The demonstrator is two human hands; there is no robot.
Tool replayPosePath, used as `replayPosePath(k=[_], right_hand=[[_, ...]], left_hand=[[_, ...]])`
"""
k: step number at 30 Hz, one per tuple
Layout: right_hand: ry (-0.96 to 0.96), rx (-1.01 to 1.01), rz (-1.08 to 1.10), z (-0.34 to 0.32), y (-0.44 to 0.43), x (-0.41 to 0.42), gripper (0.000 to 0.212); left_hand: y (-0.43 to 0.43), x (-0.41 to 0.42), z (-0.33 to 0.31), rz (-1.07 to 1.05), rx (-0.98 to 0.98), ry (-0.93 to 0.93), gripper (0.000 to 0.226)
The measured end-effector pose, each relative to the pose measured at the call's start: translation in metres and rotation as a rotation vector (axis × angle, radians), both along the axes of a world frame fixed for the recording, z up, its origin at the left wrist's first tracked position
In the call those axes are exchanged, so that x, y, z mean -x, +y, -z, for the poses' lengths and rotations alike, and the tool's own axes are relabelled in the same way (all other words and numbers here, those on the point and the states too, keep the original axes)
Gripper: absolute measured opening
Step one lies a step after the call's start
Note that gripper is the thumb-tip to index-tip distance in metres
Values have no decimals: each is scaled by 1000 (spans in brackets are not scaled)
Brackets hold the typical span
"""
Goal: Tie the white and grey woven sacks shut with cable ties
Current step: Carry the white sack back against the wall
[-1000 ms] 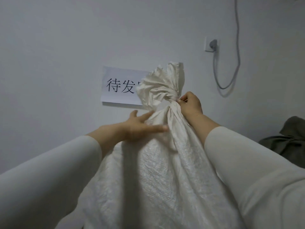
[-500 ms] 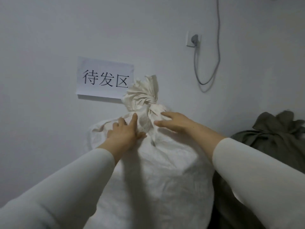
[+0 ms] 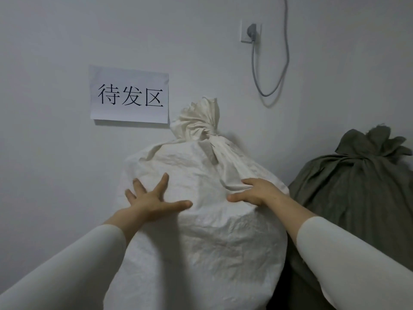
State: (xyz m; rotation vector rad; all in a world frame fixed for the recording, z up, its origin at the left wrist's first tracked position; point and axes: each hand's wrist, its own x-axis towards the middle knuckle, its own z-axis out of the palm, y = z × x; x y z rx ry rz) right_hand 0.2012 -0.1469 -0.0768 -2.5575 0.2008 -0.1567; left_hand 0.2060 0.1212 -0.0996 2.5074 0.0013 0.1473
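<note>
The bulging white woven plastic sack stands against the pale wall, its gathered neck cinched into a ruffle just below and to the right of a white paper sign printed with black characters. Both hands lie on its shoulders and hold nothing. The left hand is spread wide, fingers straight and pressed flat to the weave. The right hand rests with relaxed fingers on a fold running down from the neck. I cannot make out a cable tie at the cinch, so whether it is tight is a guess.

That is the main worry: if the tie sits loose, a firm push on these shoulders could bulge the contents upward and ease the neck open. A lopsided shove from the left hand could also roll the sack rightward into the dark grey woven sack, which stands hard beside it, apparently touching lower down, with its own top bunched shut.

Room to move is uneven — bare wall to the left of the white sack, no slack on the right. The grey cable looping from the white wall socket hangs above and clear of the ruffle. The floor is out of sight.
</note>
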Motion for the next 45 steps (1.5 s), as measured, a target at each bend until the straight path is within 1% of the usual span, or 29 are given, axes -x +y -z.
replayPosePath(k=[2,5,7,10,12,14,16,18,19,21,23,25,27,30,33,36,38,40,41,45], right_hand=[[-13,-56,20,4,-13,4,92],[-50,-121,79,9,-19,2,91],[-59,-104,99,12,-8,-7,91],[-74,-23,84,15,19,-22,80],[-67,-37,74,16,27,-25,79],[-76,-87,77,17,21,-19,82],[-97,-130,119,19,11,-9,92],[-79,-74,203,17,7,4,105],[-96,-19,233,15,9,10,107],[-223,75,210,13,21,23,96],[-334,153,114,20,33,32,80],[-321,247,45,34,38,36,67],[-266,295,45,42,34,32,59],[-208,230,89,40,24,20,57],[-195,249,95,42,25,16,56],[-161,238,96,38,27,21,61],[-203,263,98,34,28,27,63],[-327,314,109,36,30,35,58],[-369,309,106,40,31,38,54],[-268,220,78,49,34,40,47]], left_hand=[[-8,0,6,51,25,23,116],[-24,-4,10,61,25,16,115],[-21,-6,10,42,29,8,115],[4,-10,14,25,51,21,121],[17,-7,18,38,59,49,127],[14,-2,21,51,56,50,123],[1,2,21,45,57,20,116],[-11,6,15,19,-1,-40,114],[-15,7,11,14,-28,-83,114],[-19,7,3,42,-33,-164,113],[-20,5,2,98,-50,-177,108],[-23,1,6,151,-84,-154,101],[-29,-4,13,185,-100,-138,94],[-41,-6,15,174,-149,-143,91],[-46,-5,17,156,-172,-141,89],[-44,-2,18,155,-155,-149,86],[-41,1,17,139,-134,-178,86],[-37,4,17,135,-138,-225,85],[-37,4,18,156,-138,-232,84],[-42,1,25,182,-182,-207,80]])
